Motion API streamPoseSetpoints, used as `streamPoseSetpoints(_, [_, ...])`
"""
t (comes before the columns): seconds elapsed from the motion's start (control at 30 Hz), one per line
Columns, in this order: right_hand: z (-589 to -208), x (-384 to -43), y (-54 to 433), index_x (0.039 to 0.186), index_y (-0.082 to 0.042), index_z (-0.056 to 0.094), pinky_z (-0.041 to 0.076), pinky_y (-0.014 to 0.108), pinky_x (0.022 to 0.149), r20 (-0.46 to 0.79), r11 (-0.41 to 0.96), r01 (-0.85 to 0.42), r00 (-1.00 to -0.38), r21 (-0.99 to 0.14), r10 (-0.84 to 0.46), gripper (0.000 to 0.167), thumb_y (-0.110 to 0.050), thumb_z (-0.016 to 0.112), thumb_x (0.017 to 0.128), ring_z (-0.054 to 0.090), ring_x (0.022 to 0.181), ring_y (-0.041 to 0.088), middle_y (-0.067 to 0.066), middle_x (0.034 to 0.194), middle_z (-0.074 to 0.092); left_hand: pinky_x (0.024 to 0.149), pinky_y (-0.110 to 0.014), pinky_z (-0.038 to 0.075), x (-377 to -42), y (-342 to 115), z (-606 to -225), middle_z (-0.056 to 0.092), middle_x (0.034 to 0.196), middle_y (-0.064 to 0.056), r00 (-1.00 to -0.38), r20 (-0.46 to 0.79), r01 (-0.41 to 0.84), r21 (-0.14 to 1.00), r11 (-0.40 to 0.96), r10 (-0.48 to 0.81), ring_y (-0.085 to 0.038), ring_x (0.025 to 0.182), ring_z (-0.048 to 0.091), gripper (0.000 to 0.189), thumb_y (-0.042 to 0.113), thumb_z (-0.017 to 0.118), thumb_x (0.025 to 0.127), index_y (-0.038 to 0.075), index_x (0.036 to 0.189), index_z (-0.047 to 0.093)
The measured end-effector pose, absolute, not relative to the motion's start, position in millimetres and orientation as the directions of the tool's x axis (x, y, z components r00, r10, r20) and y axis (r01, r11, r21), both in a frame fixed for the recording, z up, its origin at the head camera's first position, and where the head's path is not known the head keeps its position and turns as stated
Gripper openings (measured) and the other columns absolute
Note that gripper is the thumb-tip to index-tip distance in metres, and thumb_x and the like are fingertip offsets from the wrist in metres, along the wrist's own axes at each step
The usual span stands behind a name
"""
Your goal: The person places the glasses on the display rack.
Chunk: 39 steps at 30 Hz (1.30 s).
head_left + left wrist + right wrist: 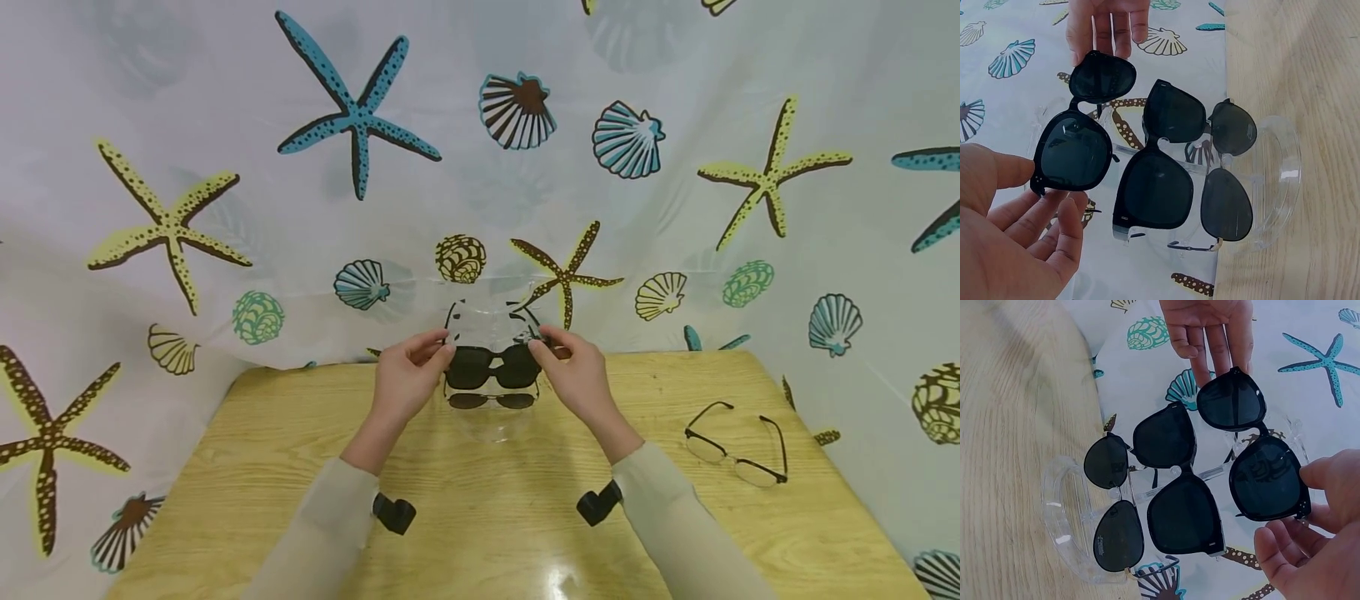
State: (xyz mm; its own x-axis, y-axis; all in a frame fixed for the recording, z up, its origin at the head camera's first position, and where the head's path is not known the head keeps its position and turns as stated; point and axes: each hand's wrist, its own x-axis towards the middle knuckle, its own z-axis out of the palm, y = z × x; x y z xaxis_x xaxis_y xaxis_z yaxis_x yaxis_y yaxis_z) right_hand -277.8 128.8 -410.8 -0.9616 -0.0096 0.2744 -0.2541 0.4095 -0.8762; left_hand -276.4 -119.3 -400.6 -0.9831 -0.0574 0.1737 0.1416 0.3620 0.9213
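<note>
Both hands hold one pair of black sunglasses (1077, 150) by its outer corners. My left hand (405, 379) pinches one corner between thumb and fingers. At the opposite corner, my right hand (583, 379) does the same, its thumb in front and fingers behind. The pair is at the top of a clear plastic display stand (1054, 503), its lenses facing away from the wall cloth. Below it on the stand sits a second pair of thick black sunglasses (1184, 515). Lowest hang thin-framed sunglasses (1227, 203) with dark, teardrop-shaped lenses.
Eyeglasses with clear lenses (705, 447) lie with temples unfolded on the wooden table (480, 517), at the right. White cloth (450, 42) printed with starfish and shells hangs behind the table and along its sides. The stand is near the table's back edge.
</note>
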Motion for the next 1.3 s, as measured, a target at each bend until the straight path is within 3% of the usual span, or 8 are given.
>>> streamPoseSetpoints(0.27, [-411.2,-286.7,125.5,0.144,-0.010,0.065,0.058,0.050,0.094,0.250,0.392,-0.231,-0.968,-0.891,-0.002,0.044,-0.031,0.067,0.105,0.070,0.119,0.033,0.015,0.138,0.069,0.074,-0.020,0.054,-283.7,-118.8,-402.5,0.074,0.131,-0.018,-0.984,0.161,0.124,0.924,0.361,-0.073,-0.033,0.113,0.074,0.037,0.025,0.068,0.104,0.013,0.138,0.071])
streamPoseSetpoints(1.3, [-412.6,-299.7,121.2,0.147,-0.012,0.063,0.058,0.051,0.095,0.210,0.413,-0.193,-0.978,-0.890,-0.004,0.045,-0.032,0.064,0.106,0.070,0.121,0.032,0.016,0.138,0.068,0.073,-0.020,0.051,-296.2,-119.6,-402.9,0.072,0.135,-0.020,-0.986,0.154,0.120,0.927,0.356,-0.066,-0.035,0.123,0.069,0.040,0.024,0.068,0.104,0.011,0.141,0.069])
